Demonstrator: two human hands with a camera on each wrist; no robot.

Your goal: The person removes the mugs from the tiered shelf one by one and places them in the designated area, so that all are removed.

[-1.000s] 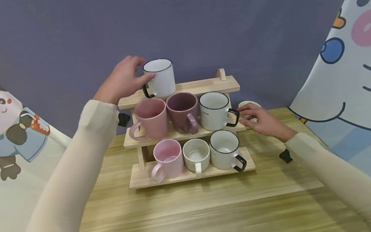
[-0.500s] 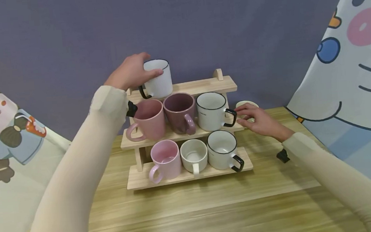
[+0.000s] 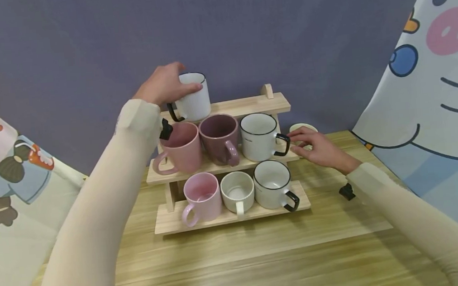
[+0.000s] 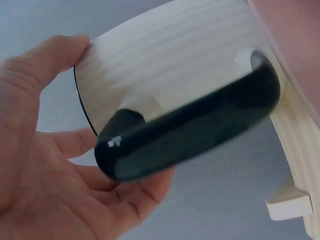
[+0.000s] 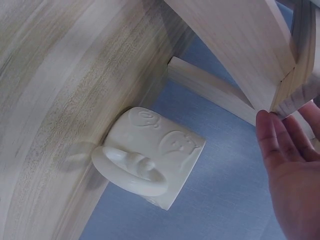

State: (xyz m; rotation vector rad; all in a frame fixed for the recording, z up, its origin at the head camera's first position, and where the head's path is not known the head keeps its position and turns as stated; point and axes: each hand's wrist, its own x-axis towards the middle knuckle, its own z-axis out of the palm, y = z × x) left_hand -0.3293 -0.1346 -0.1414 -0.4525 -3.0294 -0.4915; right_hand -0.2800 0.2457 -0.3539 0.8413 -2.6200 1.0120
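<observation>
A white mug (image 3: 195, 99) with a black rim and black handle stands on the top shelf of a wooden rack (image 3: 246, 107), towards its left end. My left hand (image 3: 165, 84) holds it by the upper part, thumb on the near side and fingers behind. In the left wrist view its black handle (image 4: 190, 132) points to the camera, between thumb and fingers. Beside the rack, my right hand (image 3: 317, 148) has its fingertips (image 5: 267, 125) at the end of the middle shelf, with the wood between them. A white black-rimmed mug (image 3: 259, 136) sits right beside those fingertips.
The middle shelf also bears a rose-pink mug (image 3: 184, 149) and a purple mug (image 3: 219, 139). Below stand a light pink mug (image 3: 203, 197), a small cream cup (image 3: 237, 192) and another black-rimmed mug (image 3: 272, 184). A cream embossed mug (image 5: 152, 147) stands on the table behind my right hand.
My left hand has moved right and closed in on the white mug on the top shelf, now gripping it. The right hand keeps its place at the rack's end.
</observation>
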